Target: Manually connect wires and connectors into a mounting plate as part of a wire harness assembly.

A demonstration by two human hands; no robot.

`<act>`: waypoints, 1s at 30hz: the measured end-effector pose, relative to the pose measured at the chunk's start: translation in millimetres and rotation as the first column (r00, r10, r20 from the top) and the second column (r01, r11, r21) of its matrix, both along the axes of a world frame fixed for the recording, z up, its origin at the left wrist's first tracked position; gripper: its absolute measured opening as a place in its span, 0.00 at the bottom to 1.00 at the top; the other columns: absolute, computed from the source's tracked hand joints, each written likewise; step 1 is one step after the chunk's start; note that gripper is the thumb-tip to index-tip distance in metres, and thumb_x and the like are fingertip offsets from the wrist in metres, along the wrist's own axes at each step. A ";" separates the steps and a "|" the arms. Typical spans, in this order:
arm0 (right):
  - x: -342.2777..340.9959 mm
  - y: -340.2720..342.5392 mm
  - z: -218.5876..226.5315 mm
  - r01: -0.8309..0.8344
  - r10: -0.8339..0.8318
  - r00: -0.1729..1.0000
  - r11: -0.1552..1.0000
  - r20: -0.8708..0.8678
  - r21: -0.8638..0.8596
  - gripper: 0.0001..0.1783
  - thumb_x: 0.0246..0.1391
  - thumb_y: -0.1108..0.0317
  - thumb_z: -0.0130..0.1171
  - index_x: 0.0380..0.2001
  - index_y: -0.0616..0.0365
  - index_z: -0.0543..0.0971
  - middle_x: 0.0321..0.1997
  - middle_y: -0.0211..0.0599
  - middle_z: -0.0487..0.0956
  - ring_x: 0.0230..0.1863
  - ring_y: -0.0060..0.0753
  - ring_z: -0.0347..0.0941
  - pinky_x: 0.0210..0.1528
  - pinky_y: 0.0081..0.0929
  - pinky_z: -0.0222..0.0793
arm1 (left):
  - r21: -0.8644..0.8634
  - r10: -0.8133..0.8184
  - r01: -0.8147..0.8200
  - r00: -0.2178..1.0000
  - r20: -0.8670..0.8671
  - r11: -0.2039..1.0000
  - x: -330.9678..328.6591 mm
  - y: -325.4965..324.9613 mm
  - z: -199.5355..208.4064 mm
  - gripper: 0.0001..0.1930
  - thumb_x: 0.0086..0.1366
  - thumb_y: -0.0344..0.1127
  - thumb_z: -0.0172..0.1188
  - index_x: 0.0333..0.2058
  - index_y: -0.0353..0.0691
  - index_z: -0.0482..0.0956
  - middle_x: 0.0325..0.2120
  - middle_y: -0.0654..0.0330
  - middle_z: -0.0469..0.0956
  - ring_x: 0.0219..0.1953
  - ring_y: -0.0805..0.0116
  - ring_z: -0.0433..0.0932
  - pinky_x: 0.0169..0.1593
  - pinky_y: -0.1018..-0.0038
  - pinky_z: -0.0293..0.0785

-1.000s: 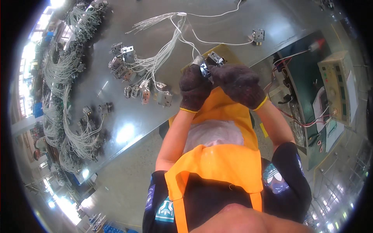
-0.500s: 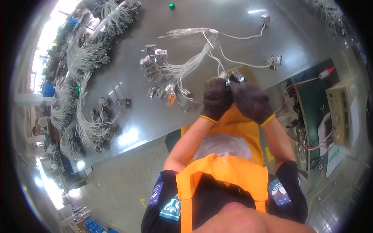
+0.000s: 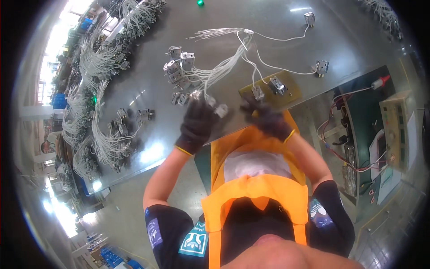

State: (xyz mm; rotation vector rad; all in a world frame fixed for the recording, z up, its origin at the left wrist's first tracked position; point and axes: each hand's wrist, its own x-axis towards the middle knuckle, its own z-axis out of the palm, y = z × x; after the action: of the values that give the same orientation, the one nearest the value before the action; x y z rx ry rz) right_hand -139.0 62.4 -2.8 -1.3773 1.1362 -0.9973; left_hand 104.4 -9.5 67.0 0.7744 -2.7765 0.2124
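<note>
My left hand (image 3: 198, 122), in a dark glove, reaches over the near end of a group of wired metal connectors (image 3: 174, 71). Motion smears its fingertips, and whether they grip a connector is hidden. A metal connector (image 3: 221, 110) shows just right of that hand. My right hand (image 3: 268, 120), gloved too, has its fingers apart at the near edge of a brown board (image 3: 291, 80). Close ahead of them, a wired connector (image 3: 258, 93) rests on the board, beside another metal connector (image 3: 277, 85). White wires (image 3: 224, 67) join the connectors in one bundle.
Two wired connectors lie farther right, one connector (image 3: 321, 67) near the board and one connector (image 3: 309, 18) beyond. More wire bundles (image 3: 96, 60) line the table's left side. A beige instrument box (image 3: 394, 130) stands right, near a red-tipped lead (image 3: 380, 82).
My hands were together at connectors over the board. The left has moved left to the connector group, covering an orange piece there. The right has let go and drawn back slightly.
</note>
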 end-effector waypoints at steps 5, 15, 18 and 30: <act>-44.6 -26.0 20.6 0.234 -0.211 0.940 0.971 -0.270 0.055 0.32 0.53 0.66 0.61 0.63 0.55 0.69 0.60 0.42 0.76 0.61 0.37 0.72 0.63 0.32 0.64 | 0.186 0.161 -0.093 0.907 -0.390 0.978 -34.6 -9.4 8.1 0.21 0.56 0.29 0.62 0.50 0.45 0.77 0.48 0.56 0.77 0.50 0.51 0.75 0.55 0.60 0.71; -70.0 -29.8 32.1 0.212 -0.188 0.976 0.932 -0.105 0.294 0.30 0.56 0.66 0.62 0.63 0.52 0.71 0.57 0.32 0.78 0.40 0.16 0.74 0.38 0.18 0.73 | 0.743 0.594 0.132 0.517 -0.616 0.656 -92.8 35.3 -71.0 0.22 0.56 0.30 0.67 0.49 0.39 0.72 0.42 0.57 0.74 0.45 0.67 0.75 0.49 0.72 0.72; -75.9 -30.8 10.2 0.202 -0.210 0.978 0.961 0.019 0.191 0.29 0.56 0.65 0.61 0.63 0.51 0.72 0.52 0.29 0.80 0.30 0.14 0.72 0.29 0.16 0.71 | 0.740 0.857 0.611 0.188 -0.480 0.281 -107.3 31.0 -51.1 0.24 0.57 0.26 0.66 0.51 0.41 0.69 0.37 0.65 0.69 0.38 0.77 0.69 0.43 0.74 0.71; -74.9 -14.4 46.5 0.290 -0.294 0.956 0.931 -0.019 0.220 0.24 0.62 0.58 0.56 0.61 0.46 0.74 0.36 0.26 0.82 0.21 0.11 0.66 0.21 0.14 0.64 | 0.695 0.574 0.160 0.452 -0.683 0.701 -143.2 17.2 -85.4 0.26 0.58 0.34 0.69 0.53 0.35 0.69 0.41 0.54 0.74 0.42 0.65 0.74 0.49 0.70 0.72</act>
State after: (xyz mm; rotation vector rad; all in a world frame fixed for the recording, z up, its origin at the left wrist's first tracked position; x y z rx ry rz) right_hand -214.0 47.9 43.6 -1.0403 1.4249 -1.0511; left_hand -38.8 7.7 -18.4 1.0165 -1.6206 -0.9960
